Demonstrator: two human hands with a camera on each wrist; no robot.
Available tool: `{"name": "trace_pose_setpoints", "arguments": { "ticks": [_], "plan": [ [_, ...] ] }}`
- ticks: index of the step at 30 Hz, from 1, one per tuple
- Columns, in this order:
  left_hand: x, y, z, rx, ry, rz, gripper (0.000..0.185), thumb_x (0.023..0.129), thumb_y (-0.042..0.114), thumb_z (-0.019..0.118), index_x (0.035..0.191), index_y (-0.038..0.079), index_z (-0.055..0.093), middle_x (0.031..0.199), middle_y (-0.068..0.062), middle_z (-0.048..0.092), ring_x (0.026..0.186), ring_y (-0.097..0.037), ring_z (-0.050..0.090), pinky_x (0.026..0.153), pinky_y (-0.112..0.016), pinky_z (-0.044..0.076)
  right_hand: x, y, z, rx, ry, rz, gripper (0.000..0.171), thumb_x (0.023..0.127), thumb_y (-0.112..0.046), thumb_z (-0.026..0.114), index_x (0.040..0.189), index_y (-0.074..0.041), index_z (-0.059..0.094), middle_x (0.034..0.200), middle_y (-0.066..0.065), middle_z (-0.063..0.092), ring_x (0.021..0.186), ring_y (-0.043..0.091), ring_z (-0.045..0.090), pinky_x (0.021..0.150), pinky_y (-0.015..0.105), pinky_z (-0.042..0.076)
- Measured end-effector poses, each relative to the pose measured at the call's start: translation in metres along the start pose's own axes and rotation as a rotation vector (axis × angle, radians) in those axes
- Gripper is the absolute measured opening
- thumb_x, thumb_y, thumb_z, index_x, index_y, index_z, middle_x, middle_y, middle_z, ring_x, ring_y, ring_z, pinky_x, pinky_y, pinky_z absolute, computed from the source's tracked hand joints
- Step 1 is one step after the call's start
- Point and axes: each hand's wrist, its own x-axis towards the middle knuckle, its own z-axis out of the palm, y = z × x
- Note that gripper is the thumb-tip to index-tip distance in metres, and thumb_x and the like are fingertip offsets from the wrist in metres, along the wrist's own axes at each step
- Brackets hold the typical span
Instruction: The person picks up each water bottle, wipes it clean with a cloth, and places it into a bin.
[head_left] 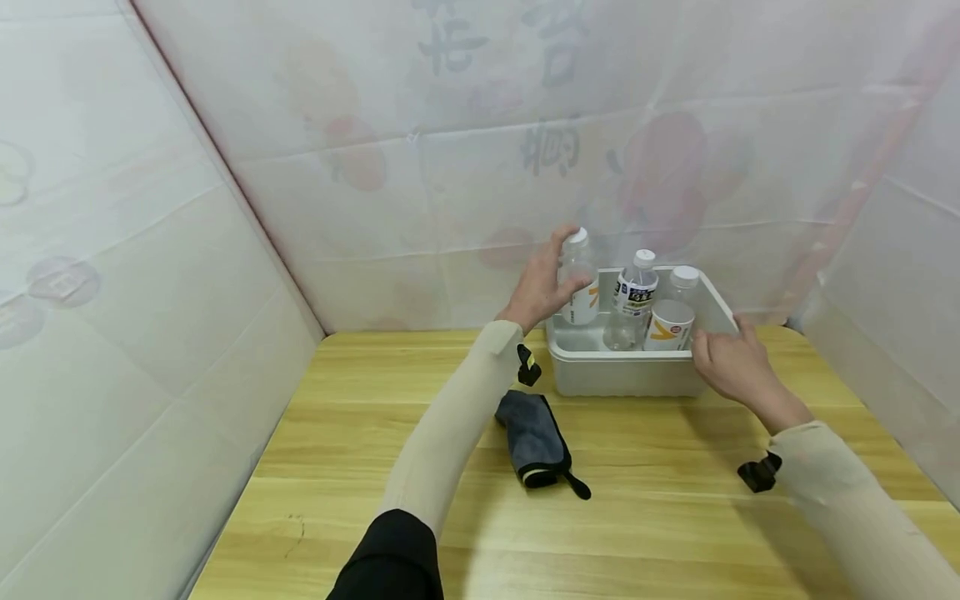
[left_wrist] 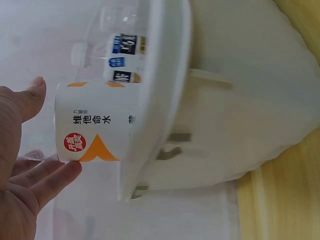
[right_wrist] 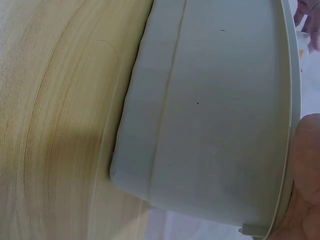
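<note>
At the left end of a white plastic bin (head_left: 630,377), my left hand (head_left: 542,282) grips the upper part of a clear plastic bottle (head_left: 585,305). This bottle has a white cap and a white label with an orange mark. In the left wrist view, thumb and fingers are on either side of the bottle (left_wrist: 95,122), and its lower end is hidden behind the bin's rim (left_wrist: 170,75). My right hand (head_left: 738,367) holds the bin's rim at the front right corner. Two more capped bottles stand in the bin: one with a black-and-white label (head_left: 634,296), another with an orange-marked label (head_left: 670,321).
A folded grey cloth (head_left: 534,437) with black edging and a loop lies on the wooden table (head_left: 360,475) in front of the bin. Pale printed sheeting (head_left: 450,192) hangs right behind the bin and along both sides.
</note>
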Motion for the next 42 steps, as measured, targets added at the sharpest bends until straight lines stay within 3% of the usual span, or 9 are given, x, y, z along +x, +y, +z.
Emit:
{"name": "trace_pose_setpoints", "arguments": {
  "ticks": [9,15,28,36,42],
  "plan": [
    [-0.006,-0.009,0.013,0.042,-0.001,-0.051,0.081,0.093,0.031,0.074,0.156,0.025,0.024,0.142,-0.012,0.057,0.124,-0.027,0.06,0.099,-0.041,0.055,-0.001,-0.005,0.0,0.025,0.03,0.002,0.048,0.104,-0.016,0.027,0.06,-0.008,0.045,0.068,0.023,0.067,0.098,0.055,0.062,0.114,0.066,0.024],
    [-0.006,-0.012,0.02,0.053,-0.008,-0.088,0.081,0.092,0.032,0.075,0.156,0.027,0.024,0.145,-0.012,0.054,0.129,-0.028,0.057,0.104,-0.044,0.053,-0.002,-0.006,-0.001,0.033,0.007,0.026,0.049,0.105,-0.018,0.025,0.062,-0.008,0.046,0.074,0.026,0.068,0.1,0.056,0.061,0.115,0.066,0.023],
    [-0.004,-0.012,0.032,0.085,-0.07,-0.164,0.081,0.091,0.032,0.076,0.154,0.029,0.025,0.138,-0.012,0.056,0.116,-0.025,0.062,0.096,-0.038,0.056,-0.004,-0.007,-0.002,0.039,-0.017,0.049,0.046,0.105,-0.017,0.024,0.066,-0.006,0.048,0.081,0.028,0.069,0.108,0.059,0.059,0.118,0.065,0.018],
    [0.0,-0.013,0.035,0.107,-0.13,-0.17,0.083,0.088,0.034,0.077,0.153,0.025,0.025,0.138,-0.011,0.062,0.12,-0.025,0.065,0.101,-0.037,0.056,-0.004,-0.008,-0.001,0.068,-0.032,0.087,0.049,0.105,-0.02,0.024,0.068,-0.005,0.051,0.096,0.035,0.069,0.119,0.059,0.051,0.116,0.068,0.021],
    [0.002,-0.013,0.034,0.155,-0.169,-0.153,0.077,0.088,0.033,0.078,0.147,0.021,0.029,0.127,-0.011,0.07,0.112,-0.023,0.069,0.095,-0.033,0.057,-0.002,-0.008,0.0,0.078,-0.034,0.105,0.05,0.105,-0.022,0.022,0.067,-0.006,0.05,0.099,0.035,0.068,0.126,0.058,0.044,0.111,0.074,0.025]
  ]
}}
